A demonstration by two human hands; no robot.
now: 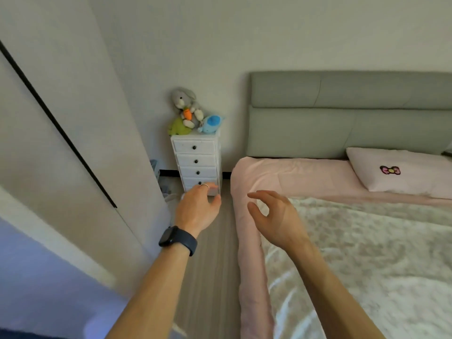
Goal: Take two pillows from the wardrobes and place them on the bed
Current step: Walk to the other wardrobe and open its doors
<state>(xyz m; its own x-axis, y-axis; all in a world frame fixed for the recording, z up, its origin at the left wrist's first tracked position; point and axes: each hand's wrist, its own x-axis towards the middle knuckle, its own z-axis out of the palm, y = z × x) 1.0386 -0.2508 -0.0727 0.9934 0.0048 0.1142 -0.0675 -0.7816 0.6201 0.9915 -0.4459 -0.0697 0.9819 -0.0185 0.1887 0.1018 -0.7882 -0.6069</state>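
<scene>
One pale pink pillow (401, 171) with a small bow motif lies on the bed (281, 177) at the right, against the grey-green headboard (342, 118). No other pillow is in view. My left hand (198, 209), with a dark watch and a ring, hovers over the floor strip beside the bed; its fingers are loosely curled and hold nothing. My right hand (271, 215) floats over the bed's left edge, fingers spread, empty. The white wardrobe door (73, 148) with its dark handle strip stands at my left.
A narrow white chest of drawers (197, 162) topped with plush toys (188, 111) stands between wardrobe and bed. A pale patterned blanket (367, 253) covers the pink sheet. A narrow strip of wood floor (212, 277) runs between wardrobe and bed. Something blurred and bluish fills the lower left corner.
</scene>
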